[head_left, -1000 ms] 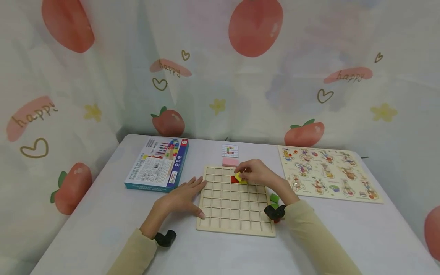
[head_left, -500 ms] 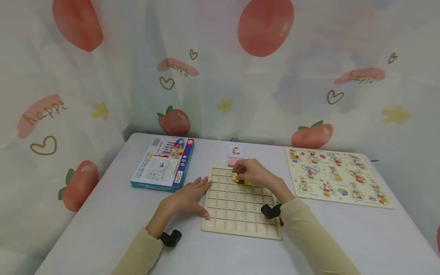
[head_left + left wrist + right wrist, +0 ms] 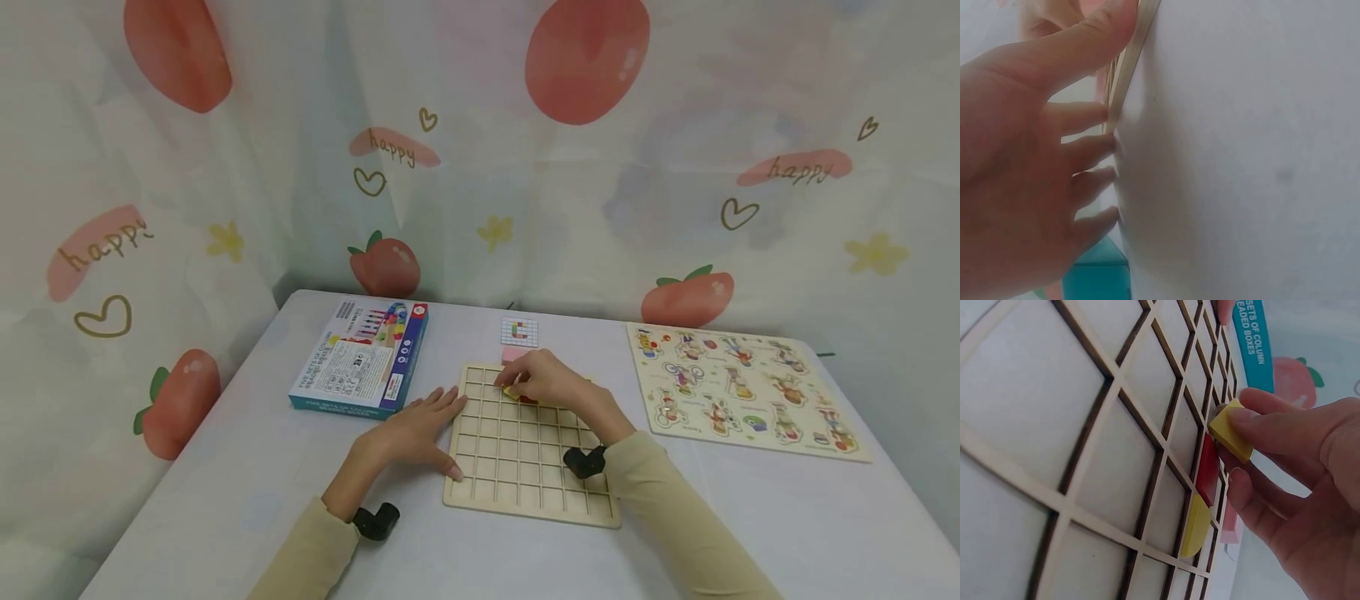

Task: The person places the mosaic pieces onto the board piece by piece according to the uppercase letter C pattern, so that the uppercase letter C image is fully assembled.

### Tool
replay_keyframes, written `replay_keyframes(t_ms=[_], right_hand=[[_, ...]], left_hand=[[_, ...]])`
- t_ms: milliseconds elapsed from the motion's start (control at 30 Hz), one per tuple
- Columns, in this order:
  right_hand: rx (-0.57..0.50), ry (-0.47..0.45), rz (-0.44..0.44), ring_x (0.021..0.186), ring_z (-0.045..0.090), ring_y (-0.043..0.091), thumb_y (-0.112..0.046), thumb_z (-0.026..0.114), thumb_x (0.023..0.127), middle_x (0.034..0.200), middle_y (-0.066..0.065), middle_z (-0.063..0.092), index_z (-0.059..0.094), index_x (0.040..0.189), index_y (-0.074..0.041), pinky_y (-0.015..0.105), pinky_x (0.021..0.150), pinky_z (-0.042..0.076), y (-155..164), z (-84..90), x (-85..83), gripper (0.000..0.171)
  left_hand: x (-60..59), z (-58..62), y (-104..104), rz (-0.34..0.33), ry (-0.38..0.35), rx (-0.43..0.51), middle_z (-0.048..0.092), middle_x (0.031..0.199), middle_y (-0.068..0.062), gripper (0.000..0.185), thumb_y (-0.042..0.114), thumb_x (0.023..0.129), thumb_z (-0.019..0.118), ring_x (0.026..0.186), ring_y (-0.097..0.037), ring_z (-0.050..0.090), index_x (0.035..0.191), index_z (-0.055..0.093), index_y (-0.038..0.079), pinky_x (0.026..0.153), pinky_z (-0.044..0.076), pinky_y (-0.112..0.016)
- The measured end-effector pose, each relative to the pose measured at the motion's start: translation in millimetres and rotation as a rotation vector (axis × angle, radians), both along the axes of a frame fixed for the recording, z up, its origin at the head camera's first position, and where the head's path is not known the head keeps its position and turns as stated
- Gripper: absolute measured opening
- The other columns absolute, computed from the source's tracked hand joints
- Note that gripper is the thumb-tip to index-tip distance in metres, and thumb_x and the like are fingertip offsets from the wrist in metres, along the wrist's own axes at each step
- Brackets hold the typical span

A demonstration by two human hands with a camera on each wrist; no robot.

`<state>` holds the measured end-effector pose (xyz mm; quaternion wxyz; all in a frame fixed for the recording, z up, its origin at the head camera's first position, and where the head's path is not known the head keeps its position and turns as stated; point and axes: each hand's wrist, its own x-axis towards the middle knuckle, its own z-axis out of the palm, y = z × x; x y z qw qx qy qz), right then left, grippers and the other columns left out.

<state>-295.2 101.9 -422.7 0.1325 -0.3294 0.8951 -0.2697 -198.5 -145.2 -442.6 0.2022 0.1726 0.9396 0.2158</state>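
Note:
In the head view my right hand [image 3: 551,385] is over the far rows of a wooden grid board [image 3: 506,471]. Its thumb and fingers pinch a yellow block [image 3: 1230,432], held tilted at the grid in the right wrist view. Beside it a red block [image 3: 1209,472] sits in a cell, followed by another yellow block [image 3: 1196,526] with a rounded side. My left hand [image 3: 411,433] lies with spread fingers along the board's left edge. Its thumb touches the board's rim, and its fingertips rest at the edge in the left wrist view.
A patterned card [image 3: 520,332] and a pink block [image 3: 514,355] lie behind the board. A boxed set [image 3: 347,375] stands at the back left. On the right is a wooden picture puzzle [image 3: 750,392]. A printed cloth [image 3: 480,183] hangs behind the table.
My right hand has carried the yellow block leftward past the red block and lowered it toward the grid. The left hand keeps its place on the board. The head view has shifted slightly.

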Motion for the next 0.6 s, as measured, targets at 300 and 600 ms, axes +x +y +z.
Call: replay_keyframes(t_ms=[300,600], right_hand=[[0.024,0.018,0.006,0.102,0.07,0.021,-0.002,0.071,0.094,0.098,0.002,0.078,0.082,0.095,-0.009,0.04,0.093,0.059,-3.4,-1.5,1.6,0.013],[-0.01,0.034,0.029,0.095,0.071,0.019,-0.001,0.071,0.093,0.103,0.004,0.079,0.082,0.101,-0.009,0.036,0.083,0.059,0.4,-4.3,-0.3,0.016]], left_hand=[[2.6,-2.0,-0.7,0.004,-0.007,0.022,0.016,0.173,-0.004,0.11,0.05,0.077,0.088,0.162,-0.029,0.008,0.164,0.028,0.018,0.13,0.014,-0.054],[1.4,2.1,-0.5,0.001,-0.01,0.005,0.015,0.174,-0.004,0.11,0.05,0.078,0.087,0.162,-0.028,0.007,0.164,0.027,0.017,0.13,0.013,-0.053]])
